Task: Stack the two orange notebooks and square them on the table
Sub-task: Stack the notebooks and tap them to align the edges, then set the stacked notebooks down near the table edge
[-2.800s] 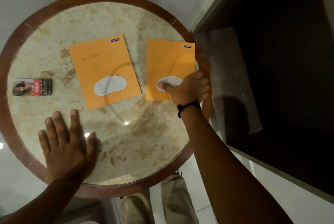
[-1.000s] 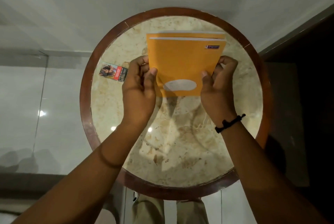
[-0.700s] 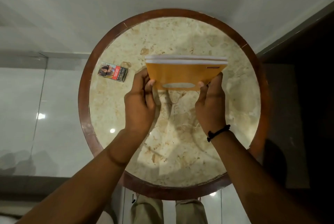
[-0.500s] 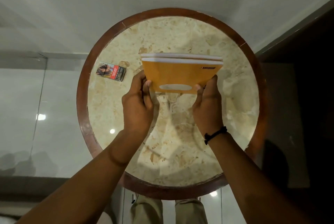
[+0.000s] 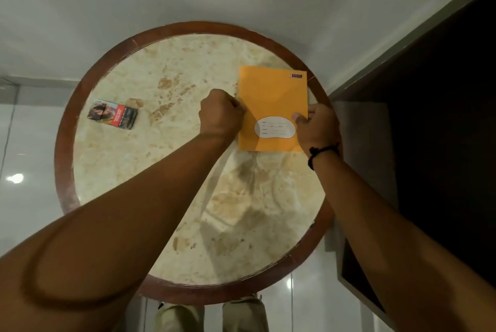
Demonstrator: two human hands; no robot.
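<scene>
The two orange notebooks (image 5: 272, 101) lie flat as one stack on the right side of the round marble table (image 5: 188, 197); only the top cover with its white label shows, the lower one is hidden beneath. My left hand (image 5: 221, 114) grips the stack's left edge with curled fingers. My right hand (image 5: 315, 127) holds the right edge near the lower corner, thumb on the cover. A black band circles my right wrist.
A small printed red and black box (image 5: 112, 114) lies on the table's left part. The brown wooden rim (image 5: 63, 144) rings the marble. A dark panel (image 5: 429, 117) stands close to the table's right. Glossy tiled floor surrounds it; my trouser legs show below.
The stack, held upright on its edge in front of me half a second ago, now lies flat toward the table's right. Both hands moved right with it.
</scene>
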